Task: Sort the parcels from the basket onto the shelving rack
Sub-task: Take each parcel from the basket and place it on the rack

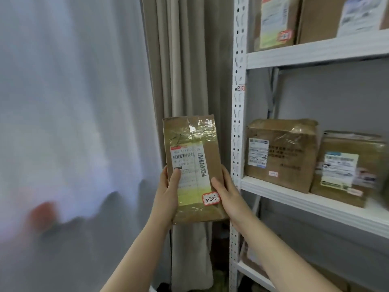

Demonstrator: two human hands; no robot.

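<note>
I hold a flat brown cardboard parcel (pixel 192 144) upright in front of me, wrapped in clear tape, with a white shipping label and a small red-edged sticker reading "3-2-3". My left hand (pixel 167 192) grips its lower left edge with the thumb on the label. My right hand (pixel 228 191) grips its lower right edge. The parcel is just left of the white shelving rack (pixel 237 123), whose upright carries a tag reading "3-2". The basket is out of view.
Two brown parcels (pixel 282 152) (pixel 349 167) stand on the middle shelf (pixel 315 204); the space above them is open. More boxes (pixel 273 22) sit on the upper shelf and some below. A beige curtain (pixel 185 60) and a sheer white curtain (pixel 73 91) hang on the left.
</note>
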